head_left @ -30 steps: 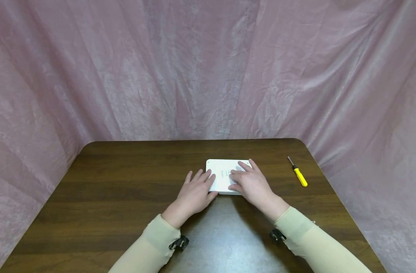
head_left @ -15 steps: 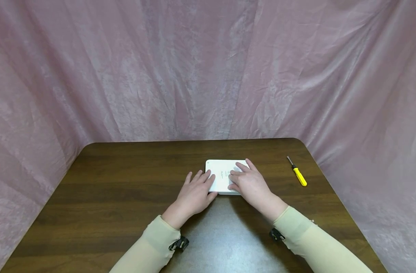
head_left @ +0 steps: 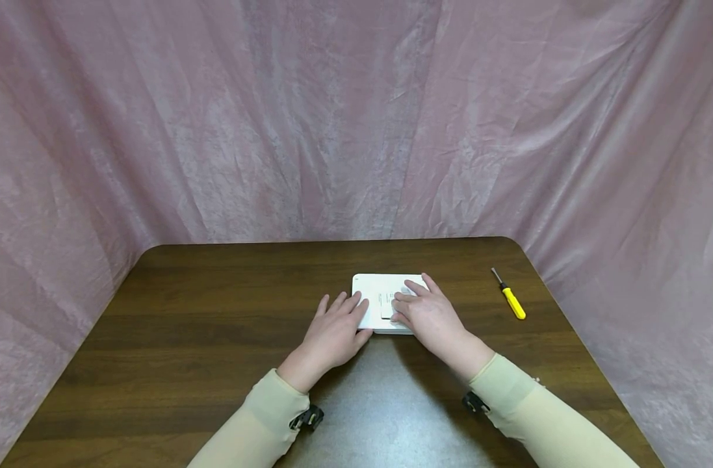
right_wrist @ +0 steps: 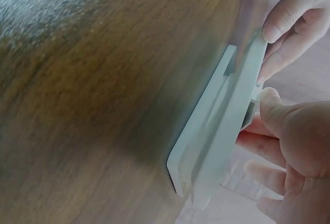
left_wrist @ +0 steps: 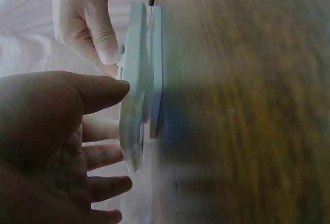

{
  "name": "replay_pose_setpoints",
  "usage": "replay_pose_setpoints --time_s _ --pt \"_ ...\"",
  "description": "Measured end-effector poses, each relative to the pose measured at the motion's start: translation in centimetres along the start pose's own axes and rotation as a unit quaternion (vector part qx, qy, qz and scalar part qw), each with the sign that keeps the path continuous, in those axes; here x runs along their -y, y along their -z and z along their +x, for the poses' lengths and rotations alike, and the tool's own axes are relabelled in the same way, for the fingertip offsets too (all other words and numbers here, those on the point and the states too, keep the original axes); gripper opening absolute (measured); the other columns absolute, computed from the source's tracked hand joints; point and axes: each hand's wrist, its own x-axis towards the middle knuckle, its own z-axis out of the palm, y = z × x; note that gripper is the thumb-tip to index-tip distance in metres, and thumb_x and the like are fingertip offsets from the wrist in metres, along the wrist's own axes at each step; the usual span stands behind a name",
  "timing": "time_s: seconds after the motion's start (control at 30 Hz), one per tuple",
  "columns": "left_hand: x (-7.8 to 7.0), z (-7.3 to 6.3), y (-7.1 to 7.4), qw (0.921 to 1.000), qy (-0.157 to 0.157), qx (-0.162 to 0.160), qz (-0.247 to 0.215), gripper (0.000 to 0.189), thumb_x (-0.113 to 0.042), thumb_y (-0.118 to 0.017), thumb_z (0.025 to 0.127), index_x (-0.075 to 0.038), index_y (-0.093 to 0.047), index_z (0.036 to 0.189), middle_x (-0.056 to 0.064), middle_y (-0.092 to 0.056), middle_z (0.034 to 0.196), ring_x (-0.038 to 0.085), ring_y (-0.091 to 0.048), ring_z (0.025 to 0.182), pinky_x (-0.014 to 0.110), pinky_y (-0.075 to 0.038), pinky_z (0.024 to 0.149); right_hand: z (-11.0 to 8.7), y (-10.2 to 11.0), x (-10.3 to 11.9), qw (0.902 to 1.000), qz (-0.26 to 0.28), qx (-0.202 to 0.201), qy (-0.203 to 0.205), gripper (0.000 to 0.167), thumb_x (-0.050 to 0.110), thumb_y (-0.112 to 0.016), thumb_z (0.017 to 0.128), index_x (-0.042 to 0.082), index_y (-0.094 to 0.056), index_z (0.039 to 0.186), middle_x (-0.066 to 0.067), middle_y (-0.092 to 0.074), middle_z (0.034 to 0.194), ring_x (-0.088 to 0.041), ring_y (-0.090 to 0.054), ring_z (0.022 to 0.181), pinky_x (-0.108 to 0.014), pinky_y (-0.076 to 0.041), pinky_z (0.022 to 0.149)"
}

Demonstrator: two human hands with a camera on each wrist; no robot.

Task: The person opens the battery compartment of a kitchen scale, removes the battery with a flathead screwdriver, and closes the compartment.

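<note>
A flat white rectangular device point(head_left: 372, 284) lies on the table. In the wrist views, its thick body point(left_wrist: 135, 44) sits above a thinner plate point(left_wrist: 158, 64), with a narrow gap between them. My left hand point(head_left: 331, 335) rests at its left end, fingers nearly straight, the thumb touching the near edge. Over the right half, my right hand point(head_left: 437, 320) pinches a small printed cover panel point(head_left: 386, 307) between thumb and fingers. That panel point(right_wrist: 256, 93) stands slightly raised from the body in the right wrist view, a dark opening beneath it. My right hand hides the rest of the panel.
A screwdriver point(head_left: 513, 301) with a yellow handle lies to the right on the brown wooden table point(head_left: 216, 292). Pink curtains point(head_left: 333, 130) hang behind the table's far edge. Both wrists wear small black cameras.
The small panel's near edge has risen from the device under my right fingers, and a dark line now shows along it. My left hand has stayed in place.
</note>
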Motion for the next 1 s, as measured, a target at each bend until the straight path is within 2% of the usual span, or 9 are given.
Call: replay_pose_setpoints --time_s 0.2,0.33,0.53,0.63,0.83,1.0 --pt "-0.01 -0.01 0.14 1.0 0.002 0.001 -0.001 0.061 -0.043 -0.066 0.112 -0.011 -0.056 0.163 0.012 -0.046 0.172 0.041 -0.041 0.159 0.068 -0.024 0.129 -0.13 0.1 -0.06 1.0 0.0 0.0 0.004 0.018 0.028 -0.085 0.098 0.012 -0.081 0.106 -0.009 -0.081 0.124 -0.042 -0.067 0.134 -0.068 -0.038 0.121" --pt "0.01 0.03 0.17 1.0 0.002 0.002 0.002 0.062 -0.043 -0.066 0.112 -0.01 -0.056 0.163 0.012 -0.045 0.172 0.04 -0.041 0.159 0.068 -0.024 0.129 -0.38 0.1 -0.15 1.0 -0.002 0.01 -0.001 0.02 0.028 -0.083 0.101 0.012 -0.082 0.113 -0.008 -0.08 0.129 -0.04 -0.064 0.138 -0.068 -0.036 0.122" --pt "0.05 0.05 0.09 1.0 0.002 -0.002 0.004 0.062 -0.044 -0.067 0.112 -0.011 -0.057 0.163 0.012 -0.046 0.172 0.041 -0.042 0.158 0.068 -0.025 0.128 -0.58 -0.16 -0.22 0.9999 -0.005 0.012 -0.002 0.032 0.034 -0.084 0.099 0.011 -0.081 0.122 -0.008 -0.078 0.133 -0.04 -0.063 0.14 -0.069 -0.036 0.122" --pt "0.04 0.02 0.08 1.0 0.0 -0.004 0.002 0.061 -0.043 -0.068 0.111 -0.01 -0.057 0.162 0.013 -0.047 0.171 0.041 -0.042 0.158 0.068 -0.025 0.128 -0.5 -0.23 -0.19 1.0 0.002 0.005 -0.004 0.034 0.034 -0.088 0.095 0.01 -0.081 0.118 -0.008 -0.079 0.131 -0.041 -0.063 0.139 -0.069 -0.037 0.121" --pt "0.03 -0.01 0.13 1.0 -0.001 -0.007 -0.003 0.061 -0.042 -0.068 0.111 -0.01 -0.057 0.162 0.013 -0.047 0.171 0.042 -0.042 0.158 0.068 -0.025 0.128 -0.1 0.0 -0.21 0.9995 0.029 -0.011 0.0 0.023 0.026 -0.094 0.088 0.013 -0.083 0.103 -0.004 -0.082 0.119 -0.04 -0.066 0.135 -0.069 -0.033 0.124" --pt "0.01 -0.05 0.13 1.0 -0.001 -0.004 -0.005 0.061 -0.042 -0.068 0.111 -0.01 -0.057 0.162 0.013 -0.046 0.172 0.042 -0.041 0.158 0.068 -0.024 0.129 0.01 0.16 -0.26 0.9996 0.019 -0.008 0.017 0.015 0.024 -0.091 0.091 0.015 -0.083 0.1 0.001 -0.082 0.11 -0.036 -0.069 0.131 -0.066 -0.034 0.125"
